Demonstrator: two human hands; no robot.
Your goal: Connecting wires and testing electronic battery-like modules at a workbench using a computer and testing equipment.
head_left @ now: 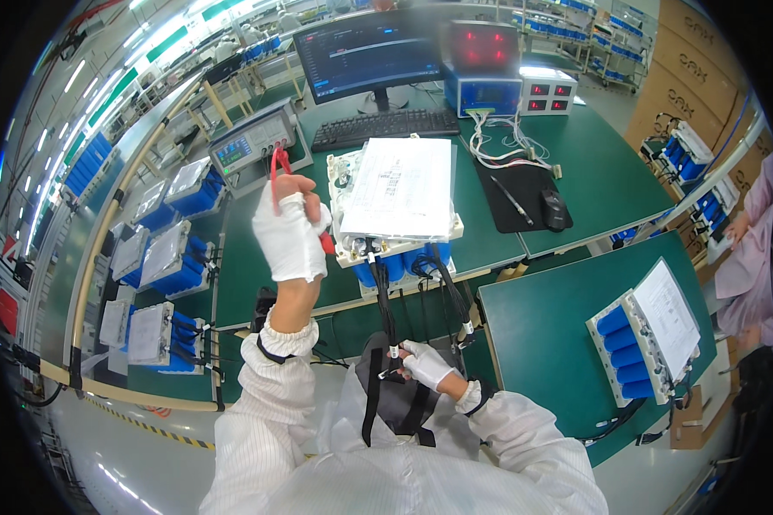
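A battery pack of blue cells (395, 269) in a white frame stands on the green bench in front of me, with a printed sheet (401, 190) in a clear sleeve on top. Black cables (383, 300) with white tags hang from its near side. My left hand (290, 239), in a white glove with bare fingertips, is closed around a red test lead (275, 176) beside the pack's left edge. Low in front of my lap, my gloved right hand (427, 364) pinches the end of a hanging black cable; its fingertips partly cover the connector there.
A bench meter (253, 146) stands back left, near a keyboard (385, 129) and monitor (365, 56). A mouse (555, 210) and pen (512, 201) lie on a black mat. Another pack (627, 352) sits on the right table; several more fill the left rack. Someone in pink (747, 257) is at far right.
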